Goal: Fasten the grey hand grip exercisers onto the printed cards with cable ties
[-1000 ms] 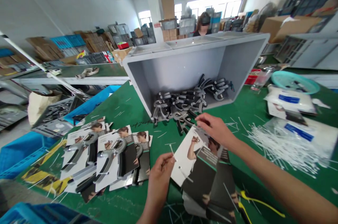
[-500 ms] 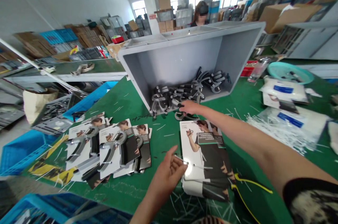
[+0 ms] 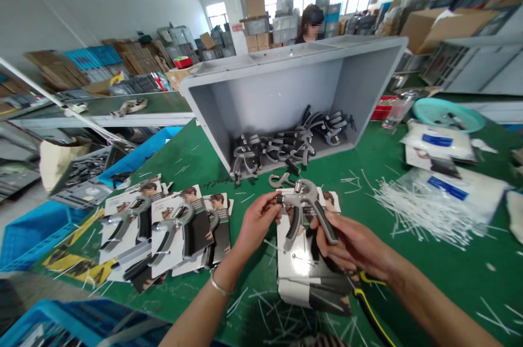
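Observation:
A grey-and-black hand grip strengthener (image 3: 304, 200) is held over a stack of printed backing cards (image 3: 300, 260). My right hand (image 3: 347, 241) wraps its fingers round one padded handle. With closed fingertips my left hand (image 3: 261, 216) pinches the adjusting knob on the other side. White cable ties poke out of the top card below the tool. Yellow-and-black pliers (image 3: 370, 303) lie partly hidden at the stack's right edge. Another hand grip strengthener (image 3: 281, 177) rests on the green table just beyond the stack.
A grey crate (image 3: 261, 91) on its side holds several hand grip strengtheners. Carded strengtheners (image 3: 175, 232) overlap on the left. A pile of white cable ties (image 3: 425, 211) and plastic bags (image 3: 453, 189) lie on the right. A person (image 3: 310, 25) is behind the crate.
My right hand has come back from the crate's front edge with a hand grip strengthener. My left hand has risen from beside the cards and now grips its knob.

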Demonstrator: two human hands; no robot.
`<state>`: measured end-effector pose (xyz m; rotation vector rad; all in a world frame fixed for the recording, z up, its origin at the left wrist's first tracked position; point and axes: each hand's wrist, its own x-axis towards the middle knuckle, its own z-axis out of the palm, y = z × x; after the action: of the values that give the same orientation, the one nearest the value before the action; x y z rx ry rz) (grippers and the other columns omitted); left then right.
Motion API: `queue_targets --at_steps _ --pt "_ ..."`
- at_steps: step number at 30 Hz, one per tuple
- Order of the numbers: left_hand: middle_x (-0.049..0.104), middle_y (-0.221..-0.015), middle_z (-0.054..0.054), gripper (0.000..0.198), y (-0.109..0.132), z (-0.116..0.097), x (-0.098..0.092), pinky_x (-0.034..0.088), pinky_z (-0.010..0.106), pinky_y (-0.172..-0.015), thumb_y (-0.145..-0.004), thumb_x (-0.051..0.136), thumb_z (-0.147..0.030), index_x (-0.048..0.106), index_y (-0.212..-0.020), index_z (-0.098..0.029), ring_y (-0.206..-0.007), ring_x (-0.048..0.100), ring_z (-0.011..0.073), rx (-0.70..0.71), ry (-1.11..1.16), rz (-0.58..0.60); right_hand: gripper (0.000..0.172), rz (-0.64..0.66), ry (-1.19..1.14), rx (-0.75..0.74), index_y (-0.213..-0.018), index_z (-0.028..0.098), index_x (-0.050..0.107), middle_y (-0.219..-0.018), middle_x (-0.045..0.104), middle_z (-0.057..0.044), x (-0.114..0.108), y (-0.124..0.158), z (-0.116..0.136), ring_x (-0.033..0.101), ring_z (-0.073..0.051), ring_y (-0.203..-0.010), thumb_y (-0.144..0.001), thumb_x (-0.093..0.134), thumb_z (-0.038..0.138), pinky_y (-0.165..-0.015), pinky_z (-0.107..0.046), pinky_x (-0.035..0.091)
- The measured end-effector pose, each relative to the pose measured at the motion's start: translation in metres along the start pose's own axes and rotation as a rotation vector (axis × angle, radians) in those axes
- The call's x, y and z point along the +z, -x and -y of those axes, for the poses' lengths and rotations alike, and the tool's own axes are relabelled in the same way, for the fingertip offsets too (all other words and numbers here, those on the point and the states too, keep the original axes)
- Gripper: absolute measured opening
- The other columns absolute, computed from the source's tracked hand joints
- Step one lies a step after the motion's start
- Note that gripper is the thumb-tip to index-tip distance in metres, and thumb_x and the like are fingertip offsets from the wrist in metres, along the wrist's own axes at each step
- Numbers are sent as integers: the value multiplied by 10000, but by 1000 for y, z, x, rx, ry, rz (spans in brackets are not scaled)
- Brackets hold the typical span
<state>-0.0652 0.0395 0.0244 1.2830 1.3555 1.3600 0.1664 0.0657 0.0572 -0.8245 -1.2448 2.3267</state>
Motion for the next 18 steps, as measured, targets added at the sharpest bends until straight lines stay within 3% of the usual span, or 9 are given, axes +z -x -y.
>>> queue_targets --at_steps 3,6,8,10,13,15,18 --pt "650 -939 45 313 13 11 -12 492 308 -804 -878 629 -316 661 -1166 -200 -850 598 174 15 -171 20 478 3 386 115 -918 199 593 -627 640 -30 -13 1 -1 323 -93 -353 -973 332 596 -350 -224 287" --pt "637 -1067 59 260 30 11 -22 422 368 -967 -875 648 -307 693 -1123 -246 -1044 568 214 89 -359 84 441 -312 994 21 -747 209 584 -628 622 -56 -25 7 2 517 -175 -483 -950 424 566 -462 -286 391" --pt "622 -1143 68 232 34 8 -27 377 392 -1027 -904 615 -303 695 -1117 -257 -1127 537 224 128 -412 111 329 -514 1262 -130 -797 224 590 -735 644 -69 -26 12 3 597 -228 -641 -951 476 492 -596 -340 452" --pt "622 -1154 71 236 28 4 -28 372 394 -1034 -949 543 -291 678 -1138 -252 -1137 533 217 155 -411 64 184 -477 1346 -272 -928 246 600 -885 660 -71 -20 15 2 621 -253 -814 -957 511 405 -739 -386 479" --pt "643 -1112 63 239 6 -3 -19 394 379 -1005 -971 493 -251 671 -1131 -238 -1101 549 206 216 -429 15 97 -265 1358 -426 -1026 267 611 -1043 630 -65 -3 9 -5 575 -257 -1012 -939 571 278 -881 -413 466" --pt "657 -1107 55 235 -9 -8 -5 402 378 -989 -957 518 -222 672 -1134 -239 -1087 555 206 262 -483 107 60 -254 1347 -460 -956 253 624 -1016 614 -58 5 0 -10 563 -247 -1006 -937 572 230 -880 -403 463" --pt "673 -1141 39 180 -19 -12 15 380 391 -1012 -913 595 -190 711 -1040 -243 -1105 557 208 332 -546 283 103 -354 1241 -491 -850 234 631 -933 600 -42 4 -17 -15 574 -224 -948 -934 579 207 -871 -380 457"
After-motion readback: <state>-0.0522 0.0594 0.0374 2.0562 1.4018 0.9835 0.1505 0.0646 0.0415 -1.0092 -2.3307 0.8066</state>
